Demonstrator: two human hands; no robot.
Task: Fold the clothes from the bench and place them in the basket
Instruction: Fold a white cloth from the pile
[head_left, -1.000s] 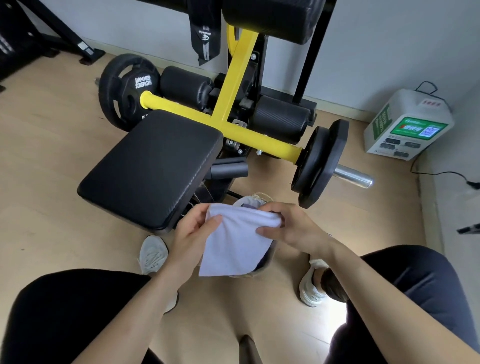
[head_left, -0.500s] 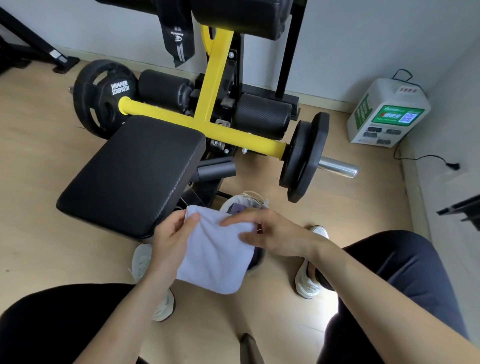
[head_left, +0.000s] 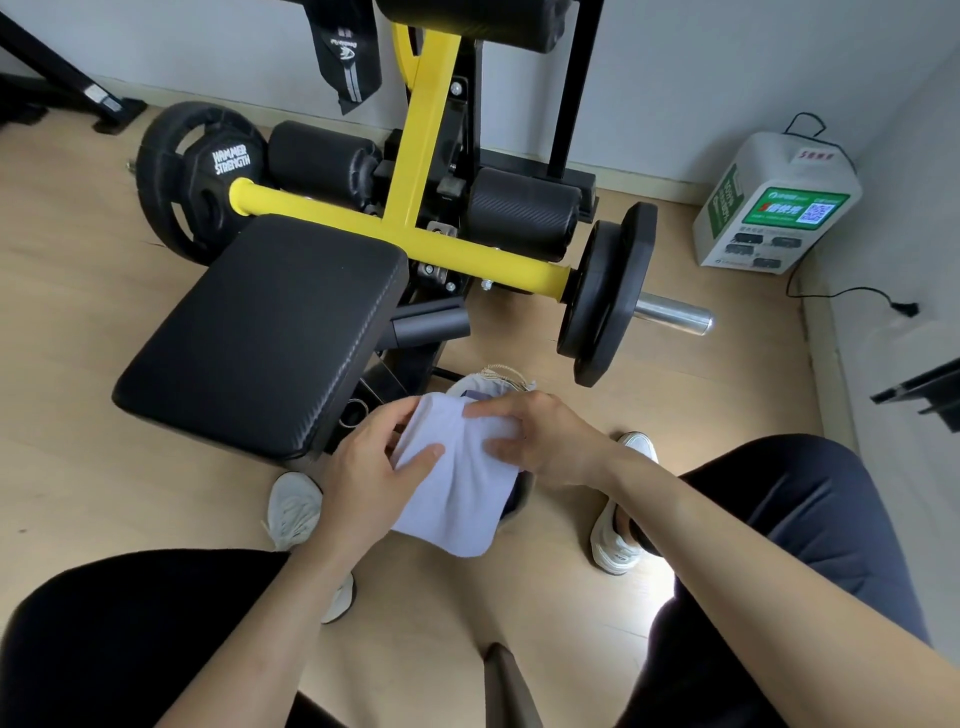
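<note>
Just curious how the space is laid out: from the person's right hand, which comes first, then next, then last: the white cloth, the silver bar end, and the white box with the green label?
From the right hand:
1. White cloth: held in it, over the basket.
2. Silver bar end: beyond the hand, to the right.
3. White box: farthest, by the wall, right corner.

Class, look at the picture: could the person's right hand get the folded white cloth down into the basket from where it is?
Probably yes. The right hand and left hand hold the folded white cloth directly over the pale woven-rimmed basket, with nothing visible between them.
</note>
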